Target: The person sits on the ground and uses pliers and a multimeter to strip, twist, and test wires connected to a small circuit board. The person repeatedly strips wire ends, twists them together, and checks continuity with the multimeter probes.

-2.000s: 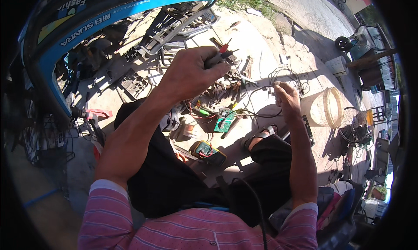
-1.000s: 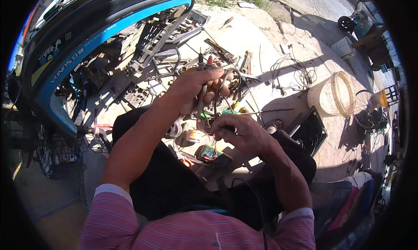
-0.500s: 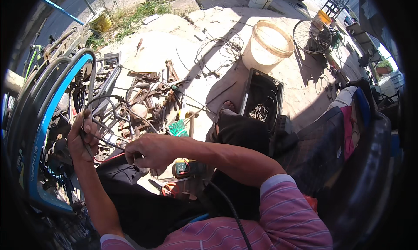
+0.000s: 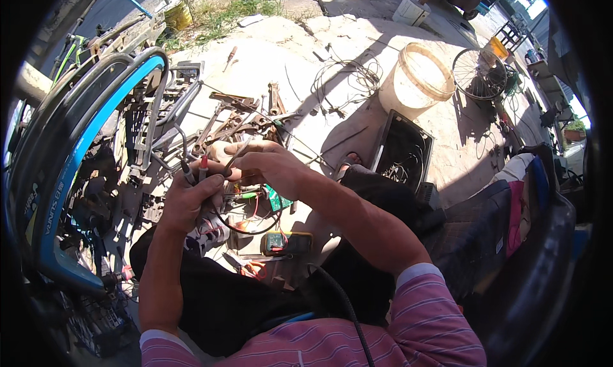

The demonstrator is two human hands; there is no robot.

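My left hand (image 4: 191, 201) is closed around two test probes, a red probe (image 4: 204, 165) and a black probe (image 4: 186, 170), their tips pointing up and away from me. Close beside it my right hand (image 4: 274, 169) pinches a dark cable (image 4: 235, 157). A black lead (image 4: 255, 231) loops below the hands. Under them on the ground lies a multimeter (image 4: 287, 242) in a green and yellow case. A green circuit board (image 4: 276, 199) lies just beyond it. The cable's ends are partly hidden by my fingers.
Wrenches and other metal tools (image 4: 236, 114) are heaped ahead. Blue-edged bodywork (image 4: 96, 127) stands at left. Orange-handled pliers (image 4: 252, 268) lie near my legs. To the right are a black crate (image 4: 387, 150), a white bucket (image 4: 408, 89), coiled wire (image 4: 348, 79) and a wheel (image 4: 479, 73).
My left hand has moved right and now shows the red and black probes. My right hand has risen forward and right, with the cable in its fingers. The view has shifted slightly.
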